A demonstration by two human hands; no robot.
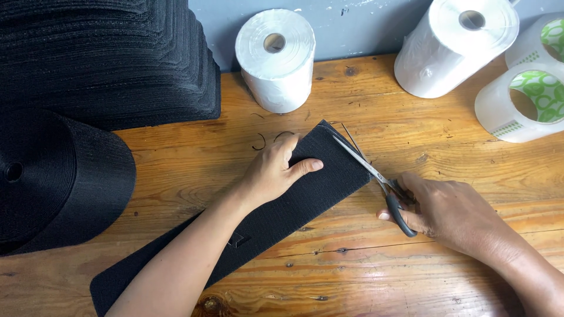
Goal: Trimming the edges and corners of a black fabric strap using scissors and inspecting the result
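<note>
A long strip of black hook-and-loop fabric (329, 176) lies slanted across the wooden table (364, 258). My left hand (273, 170) presses flat on the strip near its far end, thumb stretched out to the right. My right hand (452, 214) grips a pair of scissors (376, 176) by the dark handles. The blades are parted and rest along the strip's right edge near its far corner.
A tall stack of black fabric pieces (111, 58) fills the back left, with a big black roll (53, 182) in front of it. Two white rolls (276, 58) (455, 44) and two clear tape rolls (526, 103) (543, 38) stand along the back. Thread scraps (261, 141) lie nearby.
</note>
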